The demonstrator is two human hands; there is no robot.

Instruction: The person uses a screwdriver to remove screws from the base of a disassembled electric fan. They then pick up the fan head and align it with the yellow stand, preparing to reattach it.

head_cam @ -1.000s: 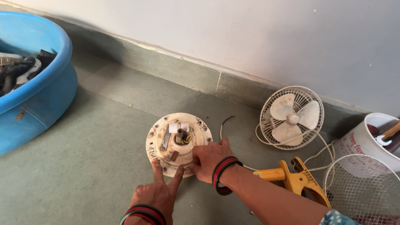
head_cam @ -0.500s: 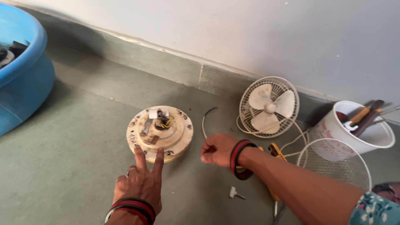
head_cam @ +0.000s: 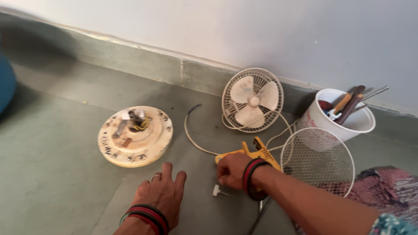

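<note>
My right hand (head_cam: 233, 170) rests on the floor with its fingers curled around the near end of a yellow hand tool (head_cam: 261, 154). A small white screw-like piece (head_cam: 217, 191) lies just below that hand. My left hand (head_cam: 159, 195) lies flat on the floor, palm down with fingers apart, holding nothing. A round cream fan motor housing (head_cam: 136, 135) with exposed wires and metal parts lies just beyond its fingertips, apart from them.
A small white table fan (head_cam: 252, 99) leans against the wall, its cord (head_cam: 191, 137) looping over the floor. A white bucket (head_cam: 348, 126) holds several hand tools. A round wire fan guard (head_cam: 317, 162) lies by my right forearm. Patterned cloth (head_cam: 392, 187) is at the right.
My right hand left the motor housing and moved right to the yellow tool. My left hand drew back off the housing onto the floor. The view swung right, so the blue tub is almost out of sight.
</note>
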